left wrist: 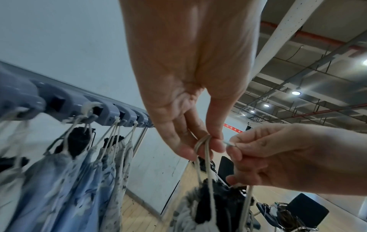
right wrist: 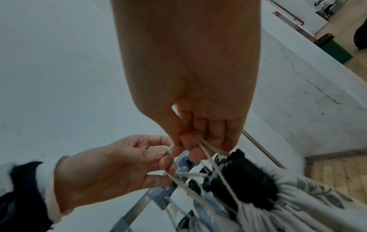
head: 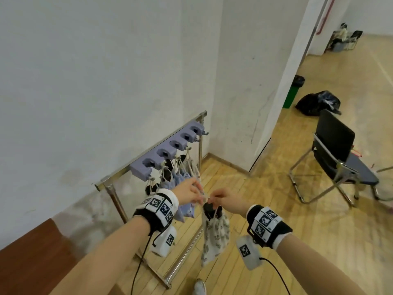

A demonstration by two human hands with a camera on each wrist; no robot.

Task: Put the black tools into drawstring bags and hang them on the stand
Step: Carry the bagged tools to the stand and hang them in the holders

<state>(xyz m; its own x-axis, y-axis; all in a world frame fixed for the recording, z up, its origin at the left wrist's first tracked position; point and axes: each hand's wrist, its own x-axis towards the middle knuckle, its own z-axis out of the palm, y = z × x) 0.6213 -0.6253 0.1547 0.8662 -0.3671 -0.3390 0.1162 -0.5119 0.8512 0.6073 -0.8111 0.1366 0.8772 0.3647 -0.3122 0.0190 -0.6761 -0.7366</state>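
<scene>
A white patterned drawstring bag [head: 215,233] hangs in the air in front of the stand, with a black tool [head: 209,208] sticking out of its gathered mouth. Both hands hold its cream cords [left wrist: 205,150]. My left hand [head: 191,193] pinches one cord end, looped round a finger in the left wrist view. My right hand [head: 223,198] pinches the other cords [right wrist: 208,157] just above the tool [right wrist: 242,175]. The metal stand [head: 110,188] carries a row of purple hook blocks [head: 168,153]. Several filled bags [head: 182,177] hang from its near hooks.
A white wall stands behind the stand and a wooden bench [head: 32,256] at the lower left. A black folding chair [head: 336,158] is on the wooden floor to the right. A green bin [head: 294,91] and a black sack [head: 316,103] lie further back.
</scene>
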